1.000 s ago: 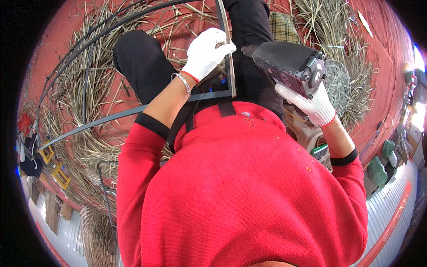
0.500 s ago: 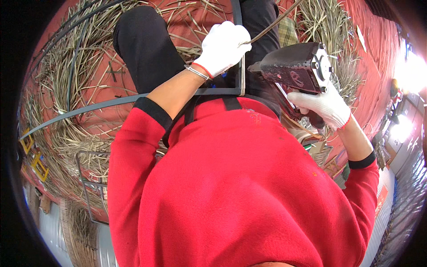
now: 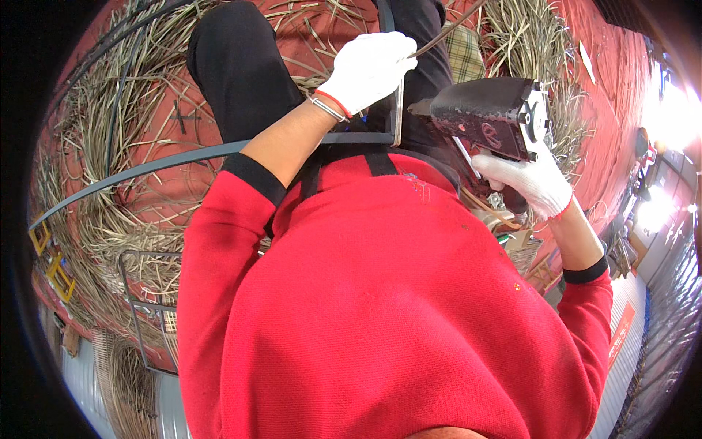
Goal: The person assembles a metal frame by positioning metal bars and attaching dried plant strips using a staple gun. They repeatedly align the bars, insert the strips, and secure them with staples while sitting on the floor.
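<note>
My left hand [image 3: 369,72], in a white knitted glove, is closed on a thin brown flat strip [image 3: 452,28] that runs up and to the right from my fingers. Just below this hand is the corner of a grey metal frame [image 3: 175,166], with a pale strip along its upright bar. In my gloved right hand [image 3: 540,181] is a black, scuffed air stapler [image 3: 475,117], gripped by its handle. Its nose points left toward the bar, a short way apart from it. My fingers hide much of the handle.
Long loose strips [image 3: 95,139] lie heaped over a red ground sheet [image 3: 164,110] at left, with more at the upper right. A thin dark metal frame [image 3: 135,314] stands at lower left near yellow pieces [image 3: 60,278]. My legs in black trousers [image 3: 241,73] flank the work.
My left hand and the frame corner have shifted slightly, the corner a little upward in view. The stapler sits marginally lower, still in my right hand. Both grips are unchanged.
</note>
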The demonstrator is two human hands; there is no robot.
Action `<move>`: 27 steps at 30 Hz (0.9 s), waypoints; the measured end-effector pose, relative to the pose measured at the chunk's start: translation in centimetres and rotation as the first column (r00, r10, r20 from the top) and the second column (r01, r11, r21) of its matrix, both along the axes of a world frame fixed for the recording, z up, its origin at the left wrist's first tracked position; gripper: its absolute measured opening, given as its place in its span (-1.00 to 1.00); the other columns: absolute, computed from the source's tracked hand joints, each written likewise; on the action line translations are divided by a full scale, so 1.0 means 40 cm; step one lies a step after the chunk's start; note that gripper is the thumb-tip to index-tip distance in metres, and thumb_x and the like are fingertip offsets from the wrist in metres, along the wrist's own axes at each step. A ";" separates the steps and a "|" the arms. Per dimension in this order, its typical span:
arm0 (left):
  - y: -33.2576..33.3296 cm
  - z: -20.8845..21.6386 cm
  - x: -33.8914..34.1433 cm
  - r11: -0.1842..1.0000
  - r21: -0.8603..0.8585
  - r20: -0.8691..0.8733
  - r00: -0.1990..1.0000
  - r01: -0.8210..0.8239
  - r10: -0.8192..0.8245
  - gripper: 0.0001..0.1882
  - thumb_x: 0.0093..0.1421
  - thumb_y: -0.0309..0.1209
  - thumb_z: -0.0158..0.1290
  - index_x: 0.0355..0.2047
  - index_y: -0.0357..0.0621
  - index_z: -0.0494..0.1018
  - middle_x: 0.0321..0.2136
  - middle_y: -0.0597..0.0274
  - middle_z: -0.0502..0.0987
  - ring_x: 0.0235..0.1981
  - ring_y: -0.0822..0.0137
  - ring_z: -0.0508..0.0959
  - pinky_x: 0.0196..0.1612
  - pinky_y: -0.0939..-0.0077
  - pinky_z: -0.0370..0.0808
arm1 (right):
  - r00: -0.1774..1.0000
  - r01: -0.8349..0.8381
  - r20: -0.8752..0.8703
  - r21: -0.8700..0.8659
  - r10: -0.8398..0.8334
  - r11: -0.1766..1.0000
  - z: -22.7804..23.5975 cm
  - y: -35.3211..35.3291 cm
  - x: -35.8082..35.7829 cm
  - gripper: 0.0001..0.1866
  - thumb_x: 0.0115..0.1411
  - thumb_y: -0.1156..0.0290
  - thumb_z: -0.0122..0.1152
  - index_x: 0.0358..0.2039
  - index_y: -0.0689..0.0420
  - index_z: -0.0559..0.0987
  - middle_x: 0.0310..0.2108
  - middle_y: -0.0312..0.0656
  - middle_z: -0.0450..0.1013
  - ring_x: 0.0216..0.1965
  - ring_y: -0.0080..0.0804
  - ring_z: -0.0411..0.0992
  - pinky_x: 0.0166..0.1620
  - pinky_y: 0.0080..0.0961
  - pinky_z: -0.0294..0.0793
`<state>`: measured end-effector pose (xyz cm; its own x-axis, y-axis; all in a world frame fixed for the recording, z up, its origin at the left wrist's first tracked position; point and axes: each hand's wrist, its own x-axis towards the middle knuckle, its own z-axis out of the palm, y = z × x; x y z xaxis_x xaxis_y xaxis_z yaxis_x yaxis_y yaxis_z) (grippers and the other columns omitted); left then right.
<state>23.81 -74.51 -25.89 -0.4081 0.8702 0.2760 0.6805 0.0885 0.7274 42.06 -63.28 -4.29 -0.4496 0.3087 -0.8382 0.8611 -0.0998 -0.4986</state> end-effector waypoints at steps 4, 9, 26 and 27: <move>-0.003 -0.024 -0.005 1.000 0.003 -0.062 0.998 0.027 -0.027 -0.80 0.28 -0.21 0.08 -0.21 -0.01 0.56 -0.29 0.19 0.60 -0.26 0.07 0.61 -0.19 0.22 0.55 | 0.999 0.012 -0.044 -0.028 -0.013 1.000 -0.012 -0.017 0.015 -0.61 0.12 0.45 0.44 -0.04 0.15 0.55 -0.41 -0.43 0.45 -0.52 -0.72 0.32 -0.48 -0.66 0.35; -0.003 -0.049 -0.002 0.997 0.037 -0.097 0.993 0.069 -0.065 -0.80 0.28 -0.24 0.06 -0.19 -0.01 0.55 -0.25 0.20 0.59 -0.20 0.10 0.59 -0.13 0.23 0.53 | 0.999 0.014 -0.034 -0.036 -0.015 0.999 -0.020 -0.016 0.009 -0.61 0.12 0.45 0.44 -0.04 0.14 0.55 -0.41 -0.43 0.45 -0.52 -0.72 0.31 -0.48 -0.67 0.34; 0.005 -0.045 -0.002 0.992 -0.029 -0.111 0.986 0.123 -0.126 -0.78 0.28 -0.20 0.05 -0.16 0.02 0.54 -0.28 0.23 0.58 -0.25 0.12 0.58 -0.16 0.22 0.51 | 0.999 0.038 0.000 -0.050 -0.038 0.998 -0.031 -0.015 -0.036 -0.64 0.14 0.50 0.41 -0.05 0.15 0.54 -0.40 -0.42 0.46 -0.49 -0.71 0.32 -0.47 -0.66 0.33; 0.005 -0.046 -0.002 0.993 -0.024 -0.122 0.985 0.118 -0.120 -0.78 0.28 -0.20 0.05 -0.16 0.03 0.54 -0.28 0.23 0.58 -0.25 0.12 0.58 -0.16 0.22 0.51 | 0.999 0.046 0.000 -0.051 -0.046 0.998 -0.032 -0.014 -0.036 -0.64 0.14 0.51 0.41 -0.05 0.15 0.54 -0.40 -0.42 0.46 -0.49 -0.71 0.32 -0.47 -0.66 0.33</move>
<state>23.74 -74.31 -27.75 -0.2648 0.9156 0.3026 0.7713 0.0127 0.6364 40.61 -63.85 -5.57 -0.4368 0.2863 -0.8528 0.8545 -0.1643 -0.4928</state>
